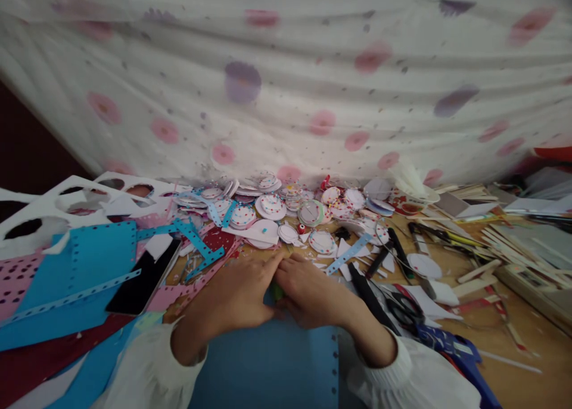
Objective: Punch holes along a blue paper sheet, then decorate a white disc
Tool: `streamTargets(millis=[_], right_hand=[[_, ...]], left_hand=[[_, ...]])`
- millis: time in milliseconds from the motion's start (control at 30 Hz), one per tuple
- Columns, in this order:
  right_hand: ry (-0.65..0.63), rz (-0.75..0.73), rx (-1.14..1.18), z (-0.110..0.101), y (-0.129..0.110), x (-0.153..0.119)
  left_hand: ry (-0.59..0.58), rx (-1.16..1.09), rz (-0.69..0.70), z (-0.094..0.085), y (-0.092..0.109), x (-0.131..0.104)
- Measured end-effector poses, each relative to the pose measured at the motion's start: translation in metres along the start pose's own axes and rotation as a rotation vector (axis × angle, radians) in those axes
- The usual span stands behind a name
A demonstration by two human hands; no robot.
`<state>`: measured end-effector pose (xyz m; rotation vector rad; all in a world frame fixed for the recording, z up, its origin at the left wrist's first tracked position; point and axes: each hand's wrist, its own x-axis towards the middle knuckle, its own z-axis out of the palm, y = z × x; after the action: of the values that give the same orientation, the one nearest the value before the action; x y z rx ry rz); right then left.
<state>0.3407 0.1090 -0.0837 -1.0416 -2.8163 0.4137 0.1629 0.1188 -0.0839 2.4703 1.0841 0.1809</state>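
Between left hand (236, 290) and right hand (308, 284), nearer to right — green thing (277, 290), axis hidden. Spread at left thumb, curled at right — cannot tell if gripped.

left hand (239, 290) and right hand (313, 290) meet over blue sheet (268, 361) | small green item (277, 290) between them | paper discs (270, 206) beyond

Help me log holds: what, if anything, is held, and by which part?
Something green shows between the left hand and right hand; what it is and where any hold falls cannot be told.
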Motion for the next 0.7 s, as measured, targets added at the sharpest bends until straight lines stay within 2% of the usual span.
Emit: streamTargets(millis=[200,433,600,700], right_hand=[[0.001,-0.03,-0.024,0.002,-0.001,0.001],[0.026,-0.015,-0.064,0.001,0.004,0.0],[0.024,0.019,-0.024,-0.005,0.002,-0.003],[0.014,0.051,-0.002,-0.008,0.0,-0.006]], left_hand=[[0.034,0.034,0.108,-0.001,-0.007,0.003],[0.055,0.066,0.044,0.001,-0.007,0.004],[-0.063,0.036,-0.078,-0.007,-0.002,-0.001],[-0.098,0.037,-0.067,-0.012,-0.003,-0.004]])
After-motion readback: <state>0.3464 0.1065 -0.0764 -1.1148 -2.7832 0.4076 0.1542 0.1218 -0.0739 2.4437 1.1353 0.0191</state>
